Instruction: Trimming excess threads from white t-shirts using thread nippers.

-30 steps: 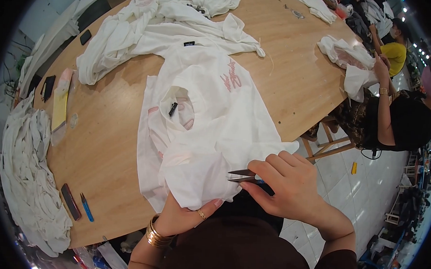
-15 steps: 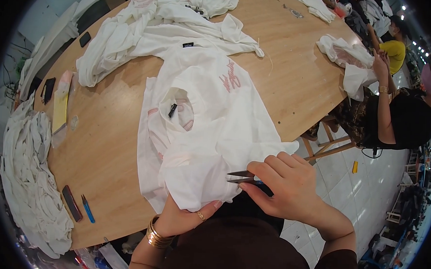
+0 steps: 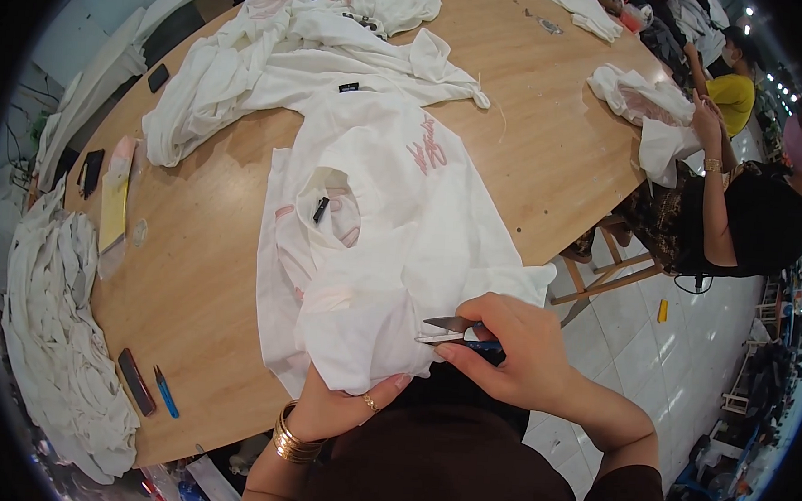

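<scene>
A white shirt (image 3: 389, 223) with pink lettering on it lies across the table's near edge, its collar opening toward the left. My left hand (image 3: 350, 400) is inside or under the near part of the cloth, thumb pressed on top; its other fingers are hidden by the fabric. In my right hand (image 3: 518, 352) is a pair of thread snips (image 3: 456, 333), closed in by my fingers and thumb. The two pointed blades stand apart and lie over the cloth, just right of my left hand. Whether a thread sits between the blades is too small to tell.
Piled white garments (image 3: 247, 70) cover the far left of the wooden table (image 3: 191, 285). More white cloth (image 3: 47, 332) hangs along the left edge. Nearby lie blue tweezers (image 3: 166, 391), a dark red case (image 3: 136, 382) and a phone (image 3: 90, 173). At right, a seated person (image 3: 747, 219) handles white cloth.
My right hand has shifted slightly left and turned, its fingers curling more closely round the snips. The blades still gape over the cloth. My left hand stays nearly in place.
</scene>
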A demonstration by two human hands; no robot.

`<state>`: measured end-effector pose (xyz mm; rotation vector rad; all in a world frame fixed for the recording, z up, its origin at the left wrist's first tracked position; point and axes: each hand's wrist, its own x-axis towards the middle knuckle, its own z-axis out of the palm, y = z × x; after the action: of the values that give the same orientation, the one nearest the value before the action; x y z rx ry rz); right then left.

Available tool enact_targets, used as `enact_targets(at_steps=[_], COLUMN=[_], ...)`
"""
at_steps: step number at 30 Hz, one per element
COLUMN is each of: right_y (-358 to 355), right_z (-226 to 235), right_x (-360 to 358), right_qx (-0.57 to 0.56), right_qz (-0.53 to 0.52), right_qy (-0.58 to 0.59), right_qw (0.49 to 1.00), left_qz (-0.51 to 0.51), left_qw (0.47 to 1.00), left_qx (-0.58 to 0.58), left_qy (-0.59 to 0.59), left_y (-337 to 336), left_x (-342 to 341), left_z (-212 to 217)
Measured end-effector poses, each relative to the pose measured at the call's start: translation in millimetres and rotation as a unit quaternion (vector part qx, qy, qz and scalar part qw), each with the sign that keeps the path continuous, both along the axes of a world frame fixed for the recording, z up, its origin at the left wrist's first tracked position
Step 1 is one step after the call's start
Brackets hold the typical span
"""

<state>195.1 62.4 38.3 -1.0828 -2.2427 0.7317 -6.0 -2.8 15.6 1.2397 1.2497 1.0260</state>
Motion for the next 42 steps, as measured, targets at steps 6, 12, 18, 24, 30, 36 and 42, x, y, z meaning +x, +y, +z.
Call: enact_targets(at_steps=[6, 12, 18, 24, 30, 36, 42], right_y=[-6, -9, -12, -14, -11, -7, -4], right_z=[-8, -4, -14, -20, -21, -17, 0], right_x=[-3, -6, -11, -17, -17, -9, -3], right_qx=[-0.068, -0.098, -0.272, -0.299, -0.075, 0.019, 0.076], right_qz=[-0.017, -0.041, -0.092, -0.114, -0.095, -0.057, -0.011], right_qy=[0.048, 0.045, 0.133, 0.187, 0.062, 0.023, -0.027], right_qw=[0.996, 0.993, 0.949, 0.929, 0.991, 0.998, 0.997], left_qz=[-0.004, 0.006, 0.011, 0.015, 0.015, 0.022, 0.018], left_qw=[1.0, 0.998, 0.999, 0.997, 0.997, 0.998, 0.998], left_qx=[0.009, 0.059, 0.029, 0.06, 0.056, 0.041, 0.048], left_qy=[0.003, 0.033, 0.015, 0.046, 0.048, 0.032, 0.046], left_y=[1, 2, 5, 7, 6, 5, 7], left_x=[0, 5, 5, 5, 4, 3, 2], left_z=[2, -1, 2, -1, -3, -3, -1])
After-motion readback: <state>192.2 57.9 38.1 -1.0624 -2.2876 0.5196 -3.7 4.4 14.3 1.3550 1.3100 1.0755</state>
